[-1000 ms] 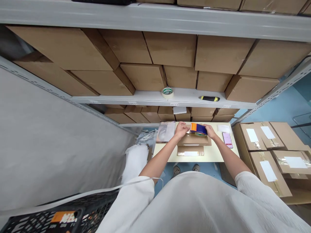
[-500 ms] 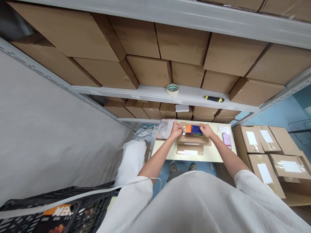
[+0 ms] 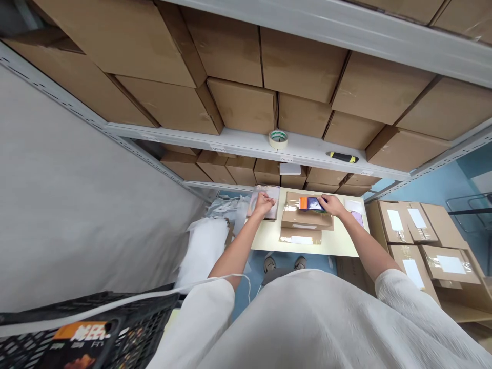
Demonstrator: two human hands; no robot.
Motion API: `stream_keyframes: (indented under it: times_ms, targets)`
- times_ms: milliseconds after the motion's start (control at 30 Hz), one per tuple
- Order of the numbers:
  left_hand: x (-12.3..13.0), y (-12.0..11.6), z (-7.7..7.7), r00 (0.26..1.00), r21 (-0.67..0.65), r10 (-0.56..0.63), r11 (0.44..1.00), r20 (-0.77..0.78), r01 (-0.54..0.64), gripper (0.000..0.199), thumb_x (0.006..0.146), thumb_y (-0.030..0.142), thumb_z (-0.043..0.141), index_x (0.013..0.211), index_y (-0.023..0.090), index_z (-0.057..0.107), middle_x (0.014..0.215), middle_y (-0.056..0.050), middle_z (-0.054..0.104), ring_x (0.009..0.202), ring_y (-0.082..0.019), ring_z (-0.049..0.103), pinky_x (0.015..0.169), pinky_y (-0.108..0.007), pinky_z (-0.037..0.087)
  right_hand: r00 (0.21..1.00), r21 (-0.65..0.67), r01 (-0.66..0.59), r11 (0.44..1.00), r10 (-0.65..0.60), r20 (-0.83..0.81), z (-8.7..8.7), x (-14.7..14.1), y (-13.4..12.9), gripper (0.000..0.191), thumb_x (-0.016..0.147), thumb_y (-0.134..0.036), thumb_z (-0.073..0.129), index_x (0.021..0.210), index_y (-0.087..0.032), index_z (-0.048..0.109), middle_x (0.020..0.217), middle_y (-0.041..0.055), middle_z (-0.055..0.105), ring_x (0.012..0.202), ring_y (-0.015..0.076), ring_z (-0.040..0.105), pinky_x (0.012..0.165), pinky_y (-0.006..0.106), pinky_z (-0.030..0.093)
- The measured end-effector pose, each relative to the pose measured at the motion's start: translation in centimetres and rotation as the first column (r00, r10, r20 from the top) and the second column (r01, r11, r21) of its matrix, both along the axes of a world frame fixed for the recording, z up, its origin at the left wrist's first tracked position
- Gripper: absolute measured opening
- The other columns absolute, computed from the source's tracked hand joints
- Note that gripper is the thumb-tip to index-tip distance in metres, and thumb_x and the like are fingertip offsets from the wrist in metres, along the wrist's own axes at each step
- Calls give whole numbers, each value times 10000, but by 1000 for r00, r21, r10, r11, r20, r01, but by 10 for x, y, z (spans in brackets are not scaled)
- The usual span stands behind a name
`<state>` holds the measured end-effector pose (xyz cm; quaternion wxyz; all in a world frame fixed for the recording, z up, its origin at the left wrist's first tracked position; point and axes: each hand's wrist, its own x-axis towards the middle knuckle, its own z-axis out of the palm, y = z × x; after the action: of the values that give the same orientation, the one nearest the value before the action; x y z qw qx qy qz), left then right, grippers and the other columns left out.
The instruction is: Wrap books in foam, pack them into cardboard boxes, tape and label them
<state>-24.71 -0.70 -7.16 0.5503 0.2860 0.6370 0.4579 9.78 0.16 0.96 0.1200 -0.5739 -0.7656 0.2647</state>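
Observation:
My right hand grips a blue and orange tape dispenser over the top of a brown cardboard box. Glossy clear tape shows on the box, left of the dispenser. To the left, my left hand is closed, its fingertips pinched together above a flat package with a printed cover. Whether anything small is between those fingers cannot be made out. A smaller taped carton with a white label lies on the near side of the box.
The pale table stands beneath a shelf full of cartons. On the shelf are a tape roll and a utility knife. A phone lies at right, near labelled cartons. A black crate is lower left.
My left hand has moved left, away from the box and dispenser, to above the printed package. My right hand still holds the dispenser over the box. The view has shifted slightly.

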Motion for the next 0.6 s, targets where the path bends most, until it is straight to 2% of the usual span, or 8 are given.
stream_keyframes:
  times_ms: [300,467,600]
  targets:
    - [-21,0,-15,1000,-59,14,998,-15,-15,546,692,50,792,941,288,367,673,96,527,671,-129,543,685,-255,430,1000,-36,18,999,-17,14,8,28,3,524,1051,-723,438,775,-284,518,773,62,673,740,248,550,710,357,395]
    - [-17,1,-21,1000,-32,-25,999,-12,25,530,658,100,800,952,284,399,706,87,556,696,-146,601,703,-253,449,999,-99,34,994,-35,-2,10,40,4,538,1002,-771,481,781,-282,524,770,39,666,729,238,555,720,358,417]
    - [-9,5,-23,999,12,-38,999,3,38,497,656,115,776,944,279,405,716,82,590,698,-144,625,748,-259,467,996,-91,79,993,-81,-25,11,52,3,580,986,-811,456,775,-274,513,754,21,649,750,231,561,710,349,423]
